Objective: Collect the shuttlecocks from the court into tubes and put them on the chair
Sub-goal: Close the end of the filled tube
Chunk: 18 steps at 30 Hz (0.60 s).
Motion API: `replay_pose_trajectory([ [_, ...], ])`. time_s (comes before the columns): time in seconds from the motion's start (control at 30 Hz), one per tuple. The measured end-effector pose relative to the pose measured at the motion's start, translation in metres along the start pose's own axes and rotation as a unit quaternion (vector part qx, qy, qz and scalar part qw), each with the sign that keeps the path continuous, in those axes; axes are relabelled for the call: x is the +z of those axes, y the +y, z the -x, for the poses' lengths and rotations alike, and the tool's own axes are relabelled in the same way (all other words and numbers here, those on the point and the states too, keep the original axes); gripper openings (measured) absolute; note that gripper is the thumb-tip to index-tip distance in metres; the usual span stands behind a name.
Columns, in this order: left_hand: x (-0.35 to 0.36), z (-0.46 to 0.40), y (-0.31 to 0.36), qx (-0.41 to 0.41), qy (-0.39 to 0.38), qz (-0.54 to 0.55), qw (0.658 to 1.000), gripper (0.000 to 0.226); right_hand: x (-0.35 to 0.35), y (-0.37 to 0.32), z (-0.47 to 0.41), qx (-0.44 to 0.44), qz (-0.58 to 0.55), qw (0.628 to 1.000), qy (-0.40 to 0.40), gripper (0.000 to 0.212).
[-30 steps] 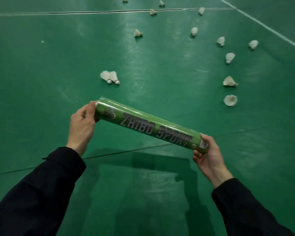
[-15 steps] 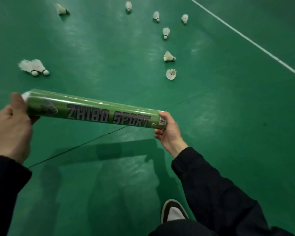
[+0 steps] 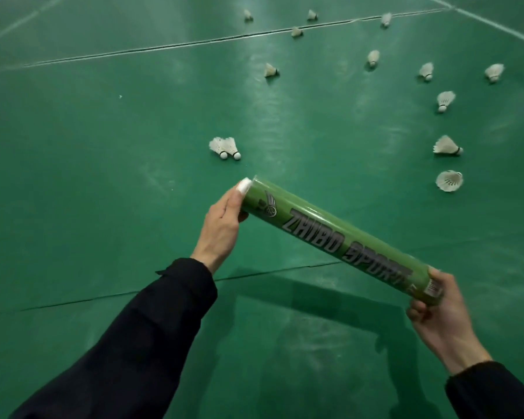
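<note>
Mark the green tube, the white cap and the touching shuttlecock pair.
green tube [image 3: 339, 237], head view, mid-body on the lettering
white cap [image 3: 244, 186], head view, its side
shuttlecock pair [image 3: 224, 145], head view, the feathers

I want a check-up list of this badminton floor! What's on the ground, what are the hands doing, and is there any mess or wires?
Surface: green court floor, with seams and white lines.
Job's things: green tube held slanted above the floor; about a dozen white shuttlecocks lie loose, including a touching pair; no chair in view.
Clutter: nothing seen.
Hands: left hand grips the tube's far end, at its white cap; right hand holds the near end.
Cables: nothing seen.
Surroundings: only court floor and the person's shadow.
</note>
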<state>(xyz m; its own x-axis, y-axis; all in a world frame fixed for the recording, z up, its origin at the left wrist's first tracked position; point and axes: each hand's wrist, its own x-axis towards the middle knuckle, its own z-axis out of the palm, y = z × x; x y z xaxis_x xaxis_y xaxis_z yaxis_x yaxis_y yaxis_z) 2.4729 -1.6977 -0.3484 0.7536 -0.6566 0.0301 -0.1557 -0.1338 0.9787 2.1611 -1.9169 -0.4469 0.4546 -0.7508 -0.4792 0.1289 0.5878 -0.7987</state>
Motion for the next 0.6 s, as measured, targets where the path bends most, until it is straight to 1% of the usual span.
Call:
replay_pose_trajectory([
  [0.07, -0.002, 0.001, -0.002, -0.002, 0.002, 0.032, 0.999, 0.04, 0.005, 0.0, 0.003, 0.0, 0.005, 1.0, -0.007, 0.025],
  [0.13, -0.004, 0.0, -0.005, 0.011, 0.019, 0.029, 0.999, 0.038, 0.01, 0.001, 0.004, 0.002, 0.008, 1.0, -0.009, 0.023],
  [0.23, -0.007, -0.001, -0.007, 0.051, 0.06, -0.032, 0.996, 0.046, 0.016, 0.002, 0.007, 0.009, 0.001, 1.0, -0.003, 0.019],
  [0.27, -0.007, -0.001, -0.008, 0.062, 0.058, -0.051, 0.995, 0.048, 0.016, 0.004, 0.007, 0.012, 0.0, 1.0, -0.002, 0.019],
  [0.33, -0.008, -0.002, -0.007, 0.062, 0.043, -0.046, 0.996, 0.054, 0.015, 0.006, 0.008, 0.017, 0.002, 1.0, -0.002, 0.02],
  [0.4, -0.01, -0.004, -0.007, 0.055, 0.041, -0.027, 0.997, 0.061, 0.013, 0.008, 0.008, 0.018, 0.008, 1.0, -0.006, 0.023],
  [0.5, -0.013, -0.001, -0.01, 0.05, 0.043, -0.039, 0.997, 0.065, 0.01, 0.01, 0.008, 0.012, 0.024, 1.0, -0.012, 0.034],
  [0.6, -0.014, 0.005, -0.018, 0.052, 0.028, -0.039, 0.997, 0.062, 0.009, 0.013, 0.008, 0.014, 0.035, 0.999, -0.011, 0.046],
])
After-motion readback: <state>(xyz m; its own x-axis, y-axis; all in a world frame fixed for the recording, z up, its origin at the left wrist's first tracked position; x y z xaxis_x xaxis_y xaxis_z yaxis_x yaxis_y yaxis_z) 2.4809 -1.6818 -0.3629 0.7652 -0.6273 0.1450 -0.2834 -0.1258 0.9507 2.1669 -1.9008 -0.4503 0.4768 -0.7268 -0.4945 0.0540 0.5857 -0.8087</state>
